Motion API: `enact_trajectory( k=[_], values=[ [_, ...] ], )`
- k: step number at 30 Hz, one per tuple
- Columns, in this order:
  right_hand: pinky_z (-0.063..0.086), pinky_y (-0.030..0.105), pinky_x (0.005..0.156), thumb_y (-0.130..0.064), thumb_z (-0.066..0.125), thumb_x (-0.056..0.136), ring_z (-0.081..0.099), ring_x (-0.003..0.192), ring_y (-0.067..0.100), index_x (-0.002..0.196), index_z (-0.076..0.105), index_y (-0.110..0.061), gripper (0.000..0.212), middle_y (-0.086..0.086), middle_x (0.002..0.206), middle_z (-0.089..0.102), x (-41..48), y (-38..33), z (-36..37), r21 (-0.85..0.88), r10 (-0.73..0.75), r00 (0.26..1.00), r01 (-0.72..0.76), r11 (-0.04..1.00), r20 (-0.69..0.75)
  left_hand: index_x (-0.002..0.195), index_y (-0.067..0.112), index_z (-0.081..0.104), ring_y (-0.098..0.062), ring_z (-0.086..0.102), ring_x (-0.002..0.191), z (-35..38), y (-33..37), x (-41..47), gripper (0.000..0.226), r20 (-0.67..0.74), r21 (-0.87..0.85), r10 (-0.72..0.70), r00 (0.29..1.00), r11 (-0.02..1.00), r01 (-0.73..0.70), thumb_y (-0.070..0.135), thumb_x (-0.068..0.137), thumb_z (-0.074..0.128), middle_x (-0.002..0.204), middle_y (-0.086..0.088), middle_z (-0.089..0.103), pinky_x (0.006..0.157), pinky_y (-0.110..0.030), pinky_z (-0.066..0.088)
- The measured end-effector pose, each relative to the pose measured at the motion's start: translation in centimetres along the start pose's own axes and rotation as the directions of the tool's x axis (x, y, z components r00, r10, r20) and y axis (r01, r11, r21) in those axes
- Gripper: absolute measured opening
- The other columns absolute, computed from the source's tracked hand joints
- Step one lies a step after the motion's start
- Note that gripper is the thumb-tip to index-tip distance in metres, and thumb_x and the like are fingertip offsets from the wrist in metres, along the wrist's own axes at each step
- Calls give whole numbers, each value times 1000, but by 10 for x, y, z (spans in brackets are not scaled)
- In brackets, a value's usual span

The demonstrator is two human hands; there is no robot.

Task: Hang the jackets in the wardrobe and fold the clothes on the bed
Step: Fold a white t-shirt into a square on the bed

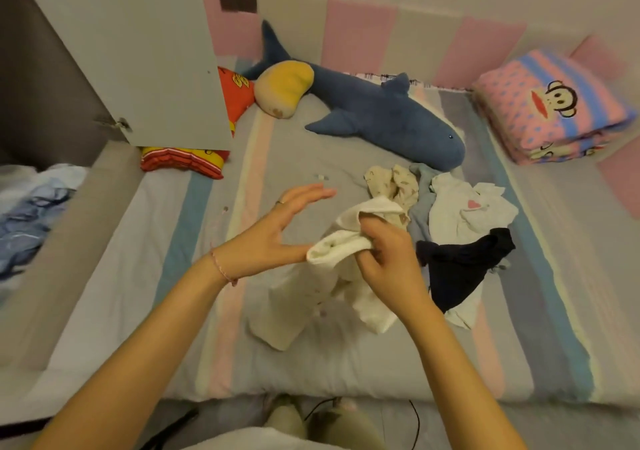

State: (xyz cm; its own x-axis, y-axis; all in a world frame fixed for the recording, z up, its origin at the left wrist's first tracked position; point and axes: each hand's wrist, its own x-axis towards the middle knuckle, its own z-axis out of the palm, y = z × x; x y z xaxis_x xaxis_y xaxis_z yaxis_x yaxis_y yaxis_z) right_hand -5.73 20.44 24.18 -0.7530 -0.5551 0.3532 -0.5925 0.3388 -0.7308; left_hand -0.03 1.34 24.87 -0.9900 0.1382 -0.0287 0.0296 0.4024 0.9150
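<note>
1. Right hand [388, 259] gripped a cream garment [294, 311] at frame centre, fingers curled into its bunched cloth.
2. Left hand [273, 235] was spread, fingers straight, holding nothing.
3. Other clothes [467, 214] lay heaped right of centre on the striped bed [173, 276].

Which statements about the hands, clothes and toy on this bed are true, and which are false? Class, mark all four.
1. The right hand grips the cream garment. True.
2. The left hand is clenched in a fist. False: its fingers are straight.
3. The plush shark lies on the bed. True.
4. The navy garment hangs on a hanger. False: it lies on the bed, right of the cream garment.
</note>
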Motion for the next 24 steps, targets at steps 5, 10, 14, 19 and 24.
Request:
enact_trajectory(
  k=[5,10,14,19,24],
  values=[
    [37,8,58,-8,56,80,51,63,-3,84,48,-51,44,-28,71,55,18,-12,-19,130,34,995,-23,991,-89,142,30,26,1,41,126,7,34,8,91,79,-77,92,993,993,-86,19,70,81,137,17,41,103,-17,38],
    [37,12,58,0,62,85,46,57,5,115,43,-39,52,-19,64,50,27,-13,-46,180,-30,999,25,983,28,138,56,6,-3,42,125,21,52,27,100,-55,77,114,992,991,-110,23,76,76,143,12,30,101,-21,40],
    [34,11,54,-1,67,83,42,55,5,103,46,-35,45,-9,54,38,32,-2,-80,55,-33,999,35,998,-37,98,34,54,-15,50,107,22,56,27,36,-279,311,196,940,945,-105,18,73,75,117,11,39,86,-22,47],
    [38,13,54,-6,64,77,53,65,9,80,59,-31,25,-9,71,62,41,6,-106,-58,-117,989,112,992,-93,67,21,65,-23,36,120,9,60,29,22,-522,609,222,824,773,177,40,70,76,134,1,46,97,-41,33],
    [42,23,57,-23,61,76,56,65,15,77,61,-33,10,-2,72,65,55,-7,-96,44,-168,982,172,984,-80,94,30,54,-16,39,123,25,83,42,34,-348,564,188,918,825,45,39,70,76,130,5,46,101,-36,31]
  ],
)
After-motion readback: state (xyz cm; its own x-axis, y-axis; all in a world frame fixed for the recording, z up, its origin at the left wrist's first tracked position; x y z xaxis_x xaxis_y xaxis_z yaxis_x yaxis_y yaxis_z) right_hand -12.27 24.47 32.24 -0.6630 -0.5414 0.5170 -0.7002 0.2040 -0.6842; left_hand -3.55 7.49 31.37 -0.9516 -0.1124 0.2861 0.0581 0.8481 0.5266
